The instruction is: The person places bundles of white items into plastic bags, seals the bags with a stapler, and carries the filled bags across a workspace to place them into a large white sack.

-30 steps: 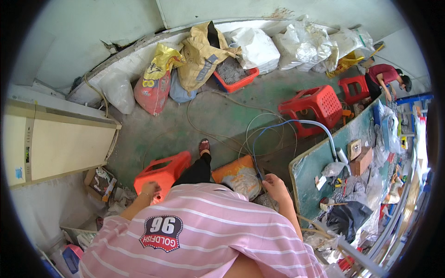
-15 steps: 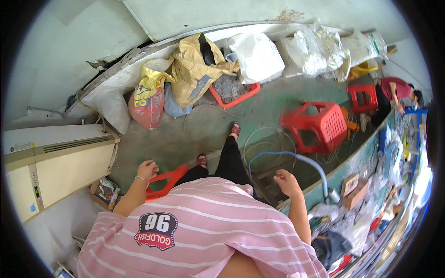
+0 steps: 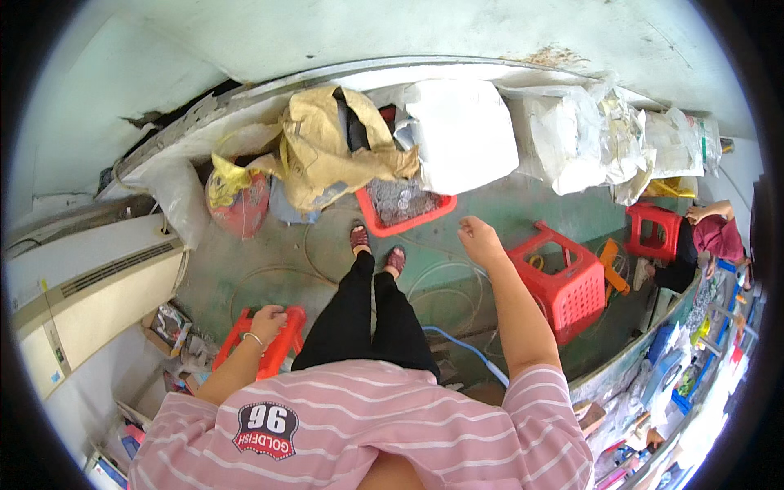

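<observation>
My left hand hangs above a red plastic stool at my left side. Its fingers are loosely stretched out with nothing visible in them; whether they touch the stool I cannot tell. Out in front on the right is my right hand, its fingers curled together and no object showing in them. It is nearest to the red tub, which holds many small clear, greyish pieces. Behind that tub stand a brown woven sack and a large white sack.
Another red stool lies tipped on the right, near hose loops on the floor. A cluttered workbench runs along the right, where a person bends beside a far stool. An air conditioner stands left; sacks line the wall.
My feet have come side by side, closer to the red tub. My right arm has swung forward toward it. The left hand now overlaps the stool beside me. The other person's posture has shifted.
</observation>
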Tool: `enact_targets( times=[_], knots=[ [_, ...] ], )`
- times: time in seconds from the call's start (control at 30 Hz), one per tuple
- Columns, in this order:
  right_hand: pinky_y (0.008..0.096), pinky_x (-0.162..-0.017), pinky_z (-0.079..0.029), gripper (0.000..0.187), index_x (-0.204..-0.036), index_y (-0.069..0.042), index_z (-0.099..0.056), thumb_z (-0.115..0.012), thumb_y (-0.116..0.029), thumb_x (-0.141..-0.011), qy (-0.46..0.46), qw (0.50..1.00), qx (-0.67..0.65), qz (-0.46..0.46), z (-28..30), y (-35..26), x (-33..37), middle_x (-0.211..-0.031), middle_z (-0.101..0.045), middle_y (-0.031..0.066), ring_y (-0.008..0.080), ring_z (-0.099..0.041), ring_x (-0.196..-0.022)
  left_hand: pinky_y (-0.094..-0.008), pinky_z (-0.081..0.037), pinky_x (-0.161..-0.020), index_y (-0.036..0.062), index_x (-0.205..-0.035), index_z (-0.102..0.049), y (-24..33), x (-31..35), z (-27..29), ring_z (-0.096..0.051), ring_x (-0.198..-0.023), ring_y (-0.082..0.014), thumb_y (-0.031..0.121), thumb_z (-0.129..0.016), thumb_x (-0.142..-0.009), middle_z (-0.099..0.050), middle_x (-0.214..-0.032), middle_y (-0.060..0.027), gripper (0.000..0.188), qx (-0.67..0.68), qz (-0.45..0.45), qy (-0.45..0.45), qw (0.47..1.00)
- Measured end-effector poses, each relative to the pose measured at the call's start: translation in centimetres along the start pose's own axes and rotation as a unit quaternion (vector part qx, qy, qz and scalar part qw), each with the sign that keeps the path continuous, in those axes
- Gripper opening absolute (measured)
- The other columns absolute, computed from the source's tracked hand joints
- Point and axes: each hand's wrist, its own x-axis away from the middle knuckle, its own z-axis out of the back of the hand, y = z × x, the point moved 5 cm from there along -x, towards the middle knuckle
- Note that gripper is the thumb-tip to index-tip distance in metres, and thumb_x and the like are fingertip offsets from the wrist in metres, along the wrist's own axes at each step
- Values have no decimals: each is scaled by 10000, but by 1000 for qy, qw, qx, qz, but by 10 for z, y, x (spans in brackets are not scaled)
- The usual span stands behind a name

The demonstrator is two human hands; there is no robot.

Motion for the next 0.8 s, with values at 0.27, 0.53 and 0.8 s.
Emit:
enact_targets(
  times=[0.27,0.53,0.8],
  knots=[
    [417,-846,-424,269,-1034,-27,-530,-489,-108,-781,-13,987,138,84,-74,3,-184,-1095,-545,187,349,-528,-993,-296,-481,-778,3,-1082,-529,167,-75,-103,-613,-868,-189,139,-581,-817,-620,-946,-123,302,-179,-255,-129,941],
    [469,-993,-232,476,-1089,-55,-587,-484,-446,-837,-253,810,528,22,-81,62,-261,-1096,-552,146,290,-412,-1158,-307,-492,-767,-7,-1067,-522,336,-124,-215,-613,-905,-212,114,-555,-834,-609,-978,-140,264,-129,-413,-111,895],
    [405,-1049,-153,481,-884,-7,-674,-613,-454,-715,-228,799,525,185,-15,61,-220,-1228,-465,236,320,-363,-1200,-321,-440,-833,-81,-1150,-436,446,-251,-336,-528,-1033,-272,177,-578,-792,-520,-1124,-216,464,94,-221,-79,968]
  ],
)
